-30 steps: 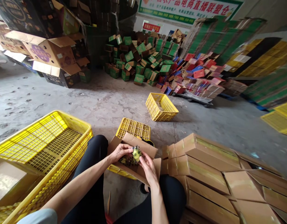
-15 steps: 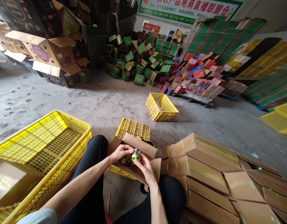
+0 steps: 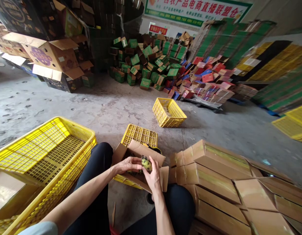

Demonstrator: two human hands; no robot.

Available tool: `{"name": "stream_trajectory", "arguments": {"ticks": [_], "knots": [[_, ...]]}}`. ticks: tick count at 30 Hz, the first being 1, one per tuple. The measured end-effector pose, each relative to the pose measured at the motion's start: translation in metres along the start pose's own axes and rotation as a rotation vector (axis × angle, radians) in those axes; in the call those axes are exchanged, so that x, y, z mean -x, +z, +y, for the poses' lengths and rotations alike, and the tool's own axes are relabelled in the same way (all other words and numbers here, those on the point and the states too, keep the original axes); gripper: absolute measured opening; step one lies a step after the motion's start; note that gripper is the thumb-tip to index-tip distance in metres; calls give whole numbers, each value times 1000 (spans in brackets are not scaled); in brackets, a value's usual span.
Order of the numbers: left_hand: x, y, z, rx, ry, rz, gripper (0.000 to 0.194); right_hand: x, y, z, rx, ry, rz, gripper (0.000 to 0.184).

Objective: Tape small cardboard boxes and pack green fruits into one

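While the cardboard box (image 3: 148, 150) is sitting in the lower middle of the frame, the hands are partly hiding its dim, hard-to-read contents. Above it, the right hand (image 3: 153, 175) is pointing upward, its fingers gripping a dark-spotted green fruit (image 3: 146, 164); the left hand (image 3: 128, 165) is reaching from lower left, fingers bunching against the fruit, tips partly hidden. The bottom edge is cutting off the left sleeve (image 3: 40, 228).

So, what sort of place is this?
Probably a warehouse or packing area, judging by the heap of green cartons on the floor, the brown cardboard boxes stacked at the right, and the yellow plastic crates.
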State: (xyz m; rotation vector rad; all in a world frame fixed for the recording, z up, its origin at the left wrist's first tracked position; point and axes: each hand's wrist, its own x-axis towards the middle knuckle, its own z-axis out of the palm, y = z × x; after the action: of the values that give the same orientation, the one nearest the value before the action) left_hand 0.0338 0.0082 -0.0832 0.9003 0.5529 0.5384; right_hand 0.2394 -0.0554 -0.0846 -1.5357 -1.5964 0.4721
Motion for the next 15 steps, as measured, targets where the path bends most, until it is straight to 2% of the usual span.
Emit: {"name": "stream_trajectory", "arguments": {"ticks": [3,6,11,15], "knots": [[2,5,2,29,71,-58,66,4,6,2,28,-98,-99,64],[1,3,1,43,82,31,63,6,6,-1,-4,-123,-159,67],[-3,-7,-2,43,69,167,60,1,0,-5,-166,-19,-131,54],[-8,-10,-4,118,104,177,56,-3,-5,-5,-265,145,-13,57]]}}
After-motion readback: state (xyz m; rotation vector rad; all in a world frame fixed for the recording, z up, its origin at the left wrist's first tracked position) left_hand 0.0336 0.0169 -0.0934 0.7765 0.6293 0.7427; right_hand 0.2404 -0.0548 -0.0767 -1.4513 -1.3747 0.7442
